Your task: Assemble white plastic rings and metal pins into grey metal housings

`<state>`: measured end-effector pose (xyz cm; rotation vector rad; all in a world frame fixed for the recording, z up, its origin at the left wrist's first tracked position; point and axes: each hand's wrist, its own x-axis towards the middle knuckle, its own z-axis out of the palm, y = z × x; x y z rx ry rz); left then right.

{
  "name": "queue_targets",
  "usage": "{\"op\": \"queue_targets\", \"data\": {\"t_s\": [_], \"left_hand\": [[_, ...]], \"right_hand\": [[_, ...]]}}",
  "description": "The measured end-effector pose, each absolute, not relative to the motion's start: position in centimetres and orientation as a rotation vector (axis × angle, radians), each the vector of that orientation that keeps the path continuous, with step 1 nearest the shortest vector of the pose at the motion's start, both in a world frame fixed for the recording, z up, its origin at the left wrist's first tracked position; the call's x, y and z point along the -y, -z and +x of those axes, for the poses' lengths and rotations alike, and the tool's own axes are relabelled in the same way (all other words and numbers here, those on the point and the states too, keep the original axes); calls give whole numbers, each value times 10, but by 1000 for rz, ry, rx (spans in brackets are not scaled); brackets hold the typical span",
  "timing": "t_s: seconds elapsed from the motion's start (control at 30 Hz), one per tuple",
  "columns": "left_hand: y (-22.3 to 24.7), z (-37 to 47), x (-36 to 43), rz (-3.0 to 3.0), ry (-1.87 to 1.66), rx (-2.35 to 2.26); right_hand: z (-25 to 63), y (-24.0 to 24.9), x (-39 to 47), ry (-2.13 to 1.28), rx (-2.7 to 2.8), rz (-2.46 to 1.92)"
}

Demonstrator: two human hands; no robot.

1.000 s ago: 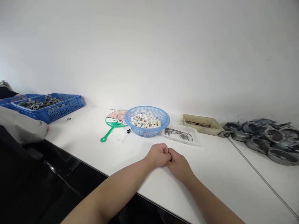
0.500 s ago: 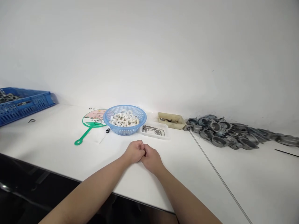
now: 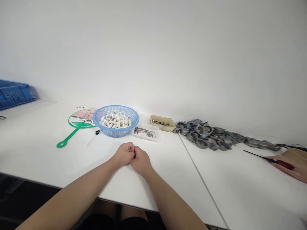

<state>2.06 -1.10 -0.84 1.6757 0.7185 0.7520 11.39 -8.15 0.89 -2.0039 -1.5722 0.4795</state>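
Observation:
My left hand (image 3: 124,154) and my right hand (image 3: 141,160) rest together on the white table (image 3: 120,188), fingers curled and knuckles touching. Both are closed, and the inside of each is hidden, so whatever they may hold cannot be made out. Just beyond them stands a blue plastic basket (image 3: 115,131) filled with white ring-shaped parts (image 3: 116,120). To its right lies a shallow clear tray (image 3: 153,138) with thin dark strips (image 3: 145,132).
A green-handled fan (image 3: 74,131) lies left of the basket, a blue crate (image 3: 15,95) farther left. Behind the tray is a beige box (image 3: 168,124). Grey metal parts (image 3: 203,135) are heaped rightward. Another person's hand (image 3: 296,169) holds a red-handled screwdriver (image 3: 284,164) at far right.
The view has turned right, so everything on the table sits farther left. Another person's hand with the screwdriver has come into view. My hands keep the same closed pose.

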Motion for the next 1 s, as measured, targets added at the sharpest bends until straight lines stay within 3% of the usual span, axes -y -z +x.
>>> {"op": "queue_targets", "data": {"t_s": [1.0], "left_hand": [[10, 13, 19, 1739, -608, -791]], "right_hand": [[114, 6, 91, -430, 1595, -2043]]}}
